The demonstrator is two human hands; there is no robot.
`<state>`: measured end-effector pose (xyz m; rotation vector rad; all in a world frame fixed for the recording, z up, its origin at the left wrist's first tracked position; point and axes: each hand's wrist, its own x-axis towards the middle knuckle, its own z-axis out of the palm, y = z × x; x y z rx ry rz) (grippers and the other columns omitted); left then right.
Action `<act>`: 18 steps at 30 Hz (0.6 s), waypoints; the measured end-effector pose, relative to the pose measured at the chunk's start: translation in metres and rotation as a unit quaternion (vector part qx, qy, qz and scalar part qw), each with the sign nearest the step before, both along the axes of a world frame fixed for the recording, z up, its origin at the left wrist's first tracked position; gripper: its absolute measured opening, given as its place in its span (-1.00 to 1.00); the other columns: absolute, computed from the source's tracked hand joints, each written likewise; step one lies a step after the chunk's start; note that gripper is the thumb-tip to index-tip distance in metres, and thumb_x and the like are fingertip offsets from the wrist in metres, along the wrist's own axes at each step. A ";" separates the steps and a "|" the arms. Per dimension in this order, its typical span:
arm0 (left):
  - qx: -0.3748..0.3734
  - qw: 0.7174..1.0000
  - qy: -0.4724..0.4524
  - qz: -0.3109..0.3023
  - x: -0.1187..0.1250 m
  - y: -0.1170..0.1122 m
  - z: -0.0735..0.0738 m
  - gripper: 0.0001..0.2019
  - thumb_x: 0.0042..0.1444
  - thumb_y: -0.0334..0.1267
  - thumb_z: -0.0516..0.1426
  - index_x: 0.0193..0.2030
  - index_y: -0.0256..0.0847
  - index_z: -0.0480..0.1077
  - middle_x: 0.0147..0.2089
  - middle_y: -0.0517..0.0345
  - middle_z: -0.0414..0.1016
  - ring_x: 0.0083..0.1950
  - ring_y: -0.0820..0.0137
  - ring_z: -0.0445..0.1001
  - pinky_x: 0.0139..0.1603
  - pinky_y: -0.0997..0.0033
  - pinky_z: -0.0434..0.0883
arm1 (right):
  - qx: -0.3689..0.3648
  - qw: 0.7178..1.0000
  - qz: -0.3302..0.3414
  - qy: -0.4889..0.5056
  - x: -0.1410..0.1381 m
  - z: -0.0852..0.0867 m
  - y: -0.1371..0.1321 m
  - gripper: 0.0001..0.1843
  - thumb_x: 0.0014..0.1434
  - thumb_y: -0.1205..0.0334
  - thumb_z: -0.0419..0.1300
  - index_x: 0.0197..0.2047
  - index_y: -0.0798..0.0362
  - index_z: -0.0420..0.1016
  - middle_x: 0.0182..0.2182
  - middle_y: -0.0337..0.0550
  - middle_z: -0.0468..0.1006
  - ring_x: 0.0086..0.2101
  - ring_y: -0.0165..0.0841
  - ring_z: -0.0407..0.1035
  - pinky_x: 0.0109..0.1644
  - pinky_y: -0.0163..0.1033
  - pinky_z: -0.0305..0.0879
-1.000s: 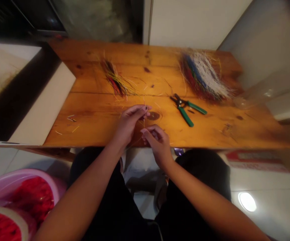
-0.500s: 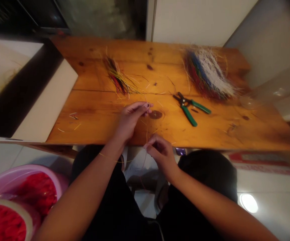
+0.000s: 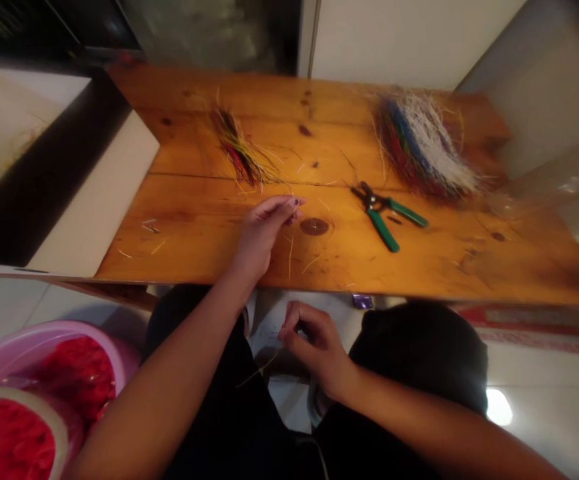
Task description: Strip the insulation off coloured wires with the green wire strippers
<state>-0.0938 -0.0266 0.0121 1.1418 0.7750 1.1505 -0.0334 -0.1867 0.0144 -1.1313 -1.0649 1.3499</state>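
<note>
My left hand [image 3: 265, 233] is over the wooden table [image 3: 194, 220], its fingertips pinched on a thin wire strand [image 3: 290, 257] that runs down toward the table's front edge. My right hand [image 3: 317, 350] is back below that edge, over my lap. Its fingers pinch a thin yellowish wire [image 3: 258, 371] whose end trails down and left. Beyond my hands lie a small bundle of multicoloured wires [image 3: 239, 150] and a larger bundle of red, blue and white wires [image 3: 422, 143]. Green-handled wire strippers [image 3: 383, 230] rest to the right of my left hand.
Short wire clippings [image 3: 149, 228] are scattered on the table, which has a dark knot [image 3: 314, 227]. A pink basin [image 3: 44, 360] holding red netting stands on the floor at lower left. White walls bound the table's far and right sides.
My right hand has moved back toward me, off the table and away from my left hand, drawing a thin wire with it. My left hand stays nearly in place.
</note>
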 end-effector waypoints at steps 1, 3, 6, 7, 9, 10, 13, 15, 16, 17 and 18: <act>0.000 1.000 -0.002 0.000 0.000 0.000 0.000 -0.89 0.02 -0.23 0.17 -0.39 -0.19 0.51 -0.43 0.23 0.45 -0.40 0.60 0.34 -0.31 0.58 0.30 | -0.005 1.000 0.006 -0.002 -0.001 -0.001 -0.002 -0.84 0.01 0.35 0.09 -0.56 0.04 0.19 -0.61 -0.35 0.21 -0.55 -0.50 0.10 -0.45 -0.35 0.06; 0.000 1.000 -0.004 0.002 0.000 0.001 -0.001 -0.89 0.02 -0.23 0.18 -0.40 -0.19 0.51 -0.44 0.23 0.44 -0.40 0.60 0.34 -0.32 0.58 0.30 | -0.016 1.000 0.017 -0.009 -0.001 -0.003 -0.004 -0.85 0.00 0.36 0.09 -0.56 0.04 0.20 -0.61 -0.35 0.22 -0.55 -0.50 0.10 -0.46 -0.36 0.05; -0.001 1.000 -0.002 0.006 0.000 0.001 -0.002 -0.88 0.02 -0.22 0.18 -0.40 -0.19 0.50 -0.43 0.23 0.44 -0.41 0.59 0.34 -0.31 0.57 0.31 | -0.033 0.999 0.034 -0.023 -0.002 -0.007 -0.007 -0.84 -0.02 0.37 0.08 -0.57 0.04 0.19 -0.62 -0.35 0.20 -0.55 -0.50 0.09 -0.47 -0.36 0.04; -0.001 1.000 -0.002 0.005 0.000 0.001 -0.003 -0.88 0.02 -0.21 0.18 -0.40 -0.19 0.50 -0.43 0.23 0.44 -0.41 0.59 0.34 -0.31 0.57 0.31 | -0.034 0.998 0.038 -0.026 -0.003 -0.008 -0.008 -0.84 -0.02 0.37 0.07 -0.58 0.04 0.19 -0.62 -0.35 0.19 -0.55 -0.50 0.09 -0.47 -0.36 0.04; 0.001 1.000 -0.004 0.003 0.000 0.001 -0.003 -0.88 0.02 -0.21 0.18 -0.40 -0.18 0.50 -0.43 0.23 0.44 -0.40 0.59 0.34 -0.31 0.57 0.31 | -0.033 0.998 0.047 -0.027 -0.005 -0.010 -0.010 -0.85 -0.03 0.38 0.07 -0.58 0.04 0.19 -0.62 -0.35 0.20 -0.56 -0.50 0.09 -0.48 -0.36 0.04; 0.001 1.000 -0.005 0.003 0.000 0.001 -0.003 -0.88 0.02 -0.22 0.18 -0.40 -0.18 0.50 -0.43 0.23 0.44 -0.40 0.59 0.34 -0.31 0.57 0.31 | -0.032 0.998 0.051 -0.028 -0.005 -0.010 -0.010 -0.85 -0.04 0.39 0.06 -0.58 0.04 0.19 -0.62 -0.35 0.21 -0.56 -0.50 0.09 -0.48 -0.37 0.03; -0.002 1.000 -0.002 0.010 0.000 0.001 -0.003 -0.88 0.04 -0.23 0.17 -0.40 -0.18 0.50 -0.44 0.23 0.43 -0.40 0.59 0.34 -0.31 0.57 0.31 | -0.026 0.998 0.060 -0.026 -0.008 -0.011 -0.012 -0.85 -0.04 0.40 0.06 -0.58 0.05 0.19 -0.62 -0.35 0.22 -0.56 -0.51 0.09 -0.48 -0.37 0.02; -0.006 1.000 0.001 0.015 0.000 0.001 -0.003 -0.88 0.04 -0.23 0.16 -0.41 -0.19 0.49 -0.44 0.23 0.44 -0.40 0.59 0.35 -0.31 0.56 0.31 | -0.024 0.997 0.068 -0.017 -0.009 -0.013 -0.014 -0.84 -0.04 0.39 0.07 -0.59 0.05 0.18 -0.61 -0.35 0.22 -0.55 -0.51 0.09 -0.47 -0.37 0.04; -0.006 1.000 0.000 0.015 0.000 0.002 -0.003 -0.88 0.05 -0.23 0.16 -0.41 -0.19 0.49 -0.44 0.23 0.44 -0.40 0.59 0.35 -0.31 0.56 0.31 | -0.024 0.997 0.077 -0.011 -0.009 -0.014 -0.015 -0.83 -0.03 0.39 0.08 -0.59 0.05 0.17 -0.60 -0.35 0.21 -0.54 -0.51 0.10 -0.45 -0.37 0.05; -0.005 1.000 -0.002 0.014 0.000 0.002 -0.003 -0.88 0.04 -0.23 0.16 -0.41 -0.19 0.49 -0.43 0.23 0.44 -0.40 0.59 0.35 -0.31 0.56 0.31 | -0.026 0.996 0.088 -0.007 -0.010 -0.015 -0.016 -0.82 -0.02 0.39 0.08 -0.59 0.05 0.17 -0.60 -0.35 0.21 -0.54 -0.51 0.10 -0.45 -0.37 0.06; -0.003 1.000 -0.005 0.013 -0.001 0.002 -0.003 -0.89 0.04 -0.23 0.16 -0.41 -0.19 0.49 -0.43 0.23 0.44 -0.40 0.59 0.35 -0.32 0.57 0.31 | -0.029 0.995 0.100 -0.004 -0.010 -0.017 -0.018 -0.81 -0.02 0.38 0.09 -0.59 0.05 0.16 -0.60 -0.35 0.21 -0.53 -0.51 0.10 -0.44 -0.37 0.06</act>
